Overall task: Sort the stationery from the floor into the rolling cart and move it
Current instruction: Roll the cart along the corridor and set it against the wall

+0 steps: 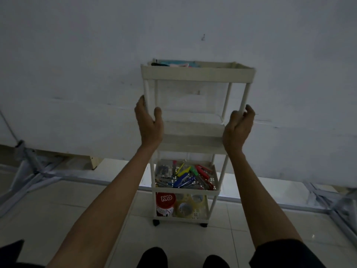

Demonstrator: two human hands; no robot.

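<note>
Sorting looks done; you are on the moving step. The cart (193, 136) stands on the tile floor (67, 206) close to the wall (96, 64), with colourful pens and tools (185, 176) on the third shelf, a red tin (164, 205) and tape rolls (186, 206) on the bottom one, and something flat and pale blue in the top tray (too dim to name).

Your left hand (148, 122) is loosely curled at the front-left post, thumb and fingers spread apart, not clamped. Your right hand (238, 126) is half-curled just beside the front-right post; whether it touches, I cannot tell.

Next, close both hands firmly on the posts at equal height, then roll the cart steadily on its wheels (156, 222). Push low and evenly, since a tall, narrow cart probably tips easily.
</note>
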